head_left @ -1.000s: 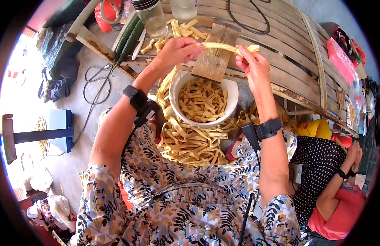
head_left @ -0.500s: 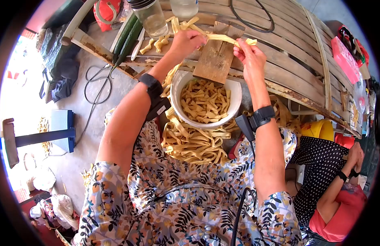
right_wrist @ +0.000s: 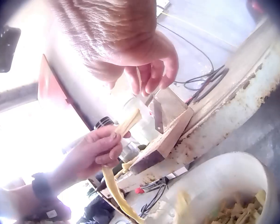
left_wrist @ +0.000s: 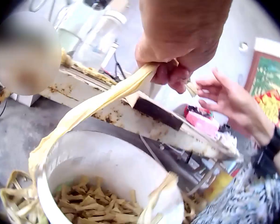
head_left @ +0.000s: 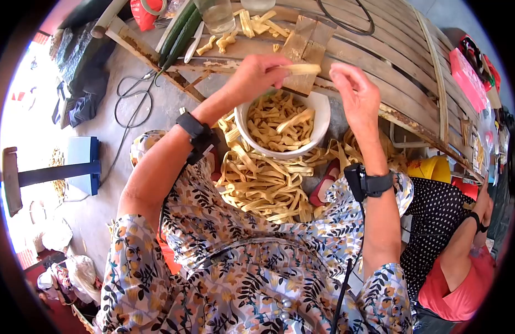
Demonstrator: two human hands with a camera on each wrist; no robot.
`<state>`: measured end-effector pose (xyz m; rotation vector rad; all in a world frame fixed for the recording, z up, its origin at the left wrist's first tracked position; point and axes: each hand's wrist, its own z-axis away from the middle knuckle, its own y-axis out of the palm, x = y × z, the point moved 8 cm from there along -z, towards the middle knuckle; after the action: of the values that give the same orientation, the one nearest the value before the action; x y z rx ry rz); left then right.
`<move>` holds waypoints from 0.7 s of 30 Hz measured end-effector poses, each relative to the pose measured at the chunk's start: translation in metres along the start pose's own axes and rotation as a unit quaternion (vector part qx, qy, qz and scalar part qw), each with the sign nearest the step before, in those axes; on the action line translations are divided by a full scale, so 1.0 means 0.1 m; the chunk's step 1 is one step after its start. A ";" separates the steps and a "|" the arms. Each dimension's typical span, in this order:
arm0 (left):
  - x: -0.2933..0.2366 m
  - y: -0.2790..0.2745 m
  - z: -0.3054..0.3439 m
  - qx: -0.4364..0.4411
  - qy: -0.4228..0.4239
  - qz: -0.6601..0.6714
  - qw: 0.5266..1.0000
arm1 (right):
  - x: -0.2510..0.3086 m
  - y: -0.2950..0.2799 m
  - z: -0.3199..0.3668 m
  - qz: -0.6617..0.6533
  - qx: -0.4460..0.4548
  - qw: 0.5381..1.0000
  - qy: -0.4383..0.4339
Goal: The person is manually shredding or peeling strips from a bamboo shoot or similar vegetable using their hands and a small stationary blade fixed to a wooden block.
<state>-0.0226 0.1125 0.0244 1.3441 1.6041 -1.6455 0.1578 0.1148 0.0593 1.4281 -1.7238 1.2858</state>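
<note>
My left hand [head_left: 258,75] pinches a long, pale yellow, pliable strip [left_wrist: 91,105]. One short end points right past the fingers, and the rest hangs down by the bucket's side. My right hand [head_left: 358,92] is apart from it, its fingers loosely bent with nothing between them. Below the hands stands a white bucket [head_left: 325,119] partly filled with short yellow pieces [head_left: 268,119]. A single piece [left_wrist: 159,196] shows at the bucket's mouth, above the others. A wooden board [head_left: 310,42] on the bench carries an upright metal blade [right_wrist: 157,115], close below the right fingers.
Long strips [head_left: 263,192] lie heaped on the floor between the feet. On the slatted bench [head_left: 380,61] are a glass jar [head_left: 218,19], cucumbers [head_left: 178,33], a white-handled knife [head_left: 194,43], several yellow pieces and a black cable [head_left: 352,25]. Another person [head_left: 455,261] sits at the right.
Earlier both hands held the strip stretched between them over the board. Now the right hand has let go and moved right, and a short piece is over the bucket. The left hand keeps the strip.
</note>
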 end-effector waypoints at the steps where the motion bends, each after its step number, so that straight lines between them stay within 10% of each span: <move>1: -0.11 0.08 0.04 -0.010 0.031 -0.048 0.998 | 0.03 0.02 -0.01 -0.035 -0.003 0.999 0.011; 3: -0.42 0.26 0.12 -0.026 0.183 -0.172 0.968 | -0.10 0.20 0.03 -0.069 0.062 0.993 0.068; 11: -0.18 0.41 0.26 0.099 0.006 -0.139 0.985 | -0.64 0.31 0.30 0.005 0.202 0.949 0.244; 15: -0.14 0.29 0.25 0.100 0.125 -0.204 0.966 | -0.58 0.50 0.62 -0.050 0.382 0.867 0.315; 21: -0.30 0.33 0.27 0.258 -0.112 0.347 0.895 | 0.18 0.55 0.63 -0.392 0.459 0.767 0.219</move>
<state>0.0092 0.0724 0.0302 1.6398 0.4452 -1.7032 0.1099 0.0490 0.0331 1.8111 -0.0088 1.7801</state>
